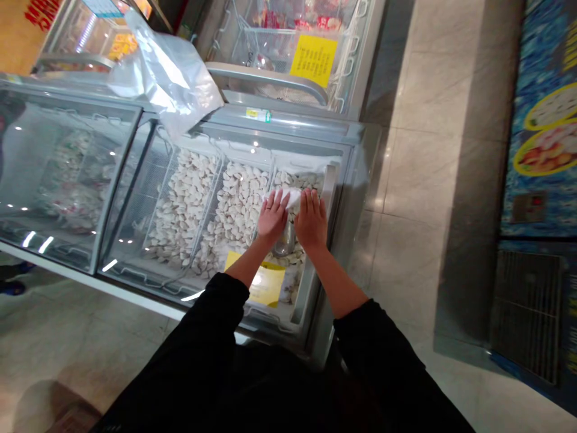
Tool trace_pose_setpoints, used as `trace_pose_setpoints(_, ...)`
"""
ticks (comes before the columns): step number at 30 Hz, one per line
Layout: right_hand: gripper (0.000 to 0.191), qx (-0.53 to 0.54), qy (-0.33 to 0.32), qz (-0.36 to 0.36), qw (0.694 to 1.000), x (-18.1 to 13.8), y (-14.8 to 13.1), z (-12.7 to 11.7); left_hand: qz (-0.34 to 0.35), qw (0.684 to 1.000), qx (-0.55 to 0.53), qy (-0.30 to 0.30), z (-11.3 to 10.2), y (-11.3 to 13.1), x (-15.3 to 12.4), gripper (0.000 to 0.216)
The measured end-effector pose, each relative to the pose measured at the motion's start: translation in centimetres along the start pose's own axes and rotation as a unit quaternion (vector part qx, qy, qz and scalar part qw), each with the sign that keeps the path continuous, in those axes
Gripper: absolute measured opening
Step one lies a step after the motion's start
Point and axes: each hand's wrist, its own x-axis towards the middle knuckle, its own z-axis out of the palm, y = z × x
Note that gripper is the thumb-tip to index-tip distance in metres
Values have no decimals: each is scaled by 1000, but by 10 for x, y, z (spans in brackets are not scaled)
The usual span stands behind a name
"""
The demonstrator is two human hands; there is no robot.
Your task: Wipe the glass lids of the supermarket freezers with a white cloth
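Note:
Both my hands rest on the sliding glass lid [211, 198] of a chest freezer, side by side near its right end. My left hand [271, 214] and my right hand [311, 218] lie flat with fingers stretched out, pressing a white cloth [291, 196] against the glass; the cloth shows between and just beyond the fingertips. Under the glass lie wire baskets of white frozen dumplings [189, 204], and a metal scoop [283, 243] sits below my hands.
A crumpled clear plastic bag [166, 72] lies on the freezer's far rim. A yellow label [264, 282] is stuck near the front edge. A second freezer [288, 54] with a yellow notice stands behind. Tiled floor [419, 180] runs to the right, beside a printed cabinet [545, 150].

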Motion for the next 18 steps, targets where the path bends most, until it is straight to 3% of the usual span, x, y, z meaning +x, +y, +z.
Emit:
trace_pose_setpoints(2,62,1,7,-7,1000,0,2,3,106,994,1,-35,-8,-17,-4,55)
trace_pose_setpoints(4,63,-1,8,-14,1000,-1,3,5,151,987,7,-55,-20,-39,5,54)
trace_pose_setpoints(7,66,-6,16,-22,1000,-3,4,6,40,999,14,-10,-29,-54,36,56)
trace_pose_setpoints(9,67,-5,29,-25,999,-3,5,7,-66,997,7,37,-25,-44,56,58)
trace_pose_setpoints(11,67,-1,49,-29,998,-3,6,9,-108,992,-4,62,-14,-25,68,60)
trace_pose_setpoints(14,67,3,81,-28,996,-3,6,11,-8,999,-14,36,-1,-1,74,58)
trace_pose_setpoints(16,66,6,96,-24,995,-3,7,12,79,997,-17,5,-1,-1,78,55)
trace_pose_setpoints(18,66,9,103,-19,994,-4,8,12,125,992,-15,-9,-10,-12,88,54)
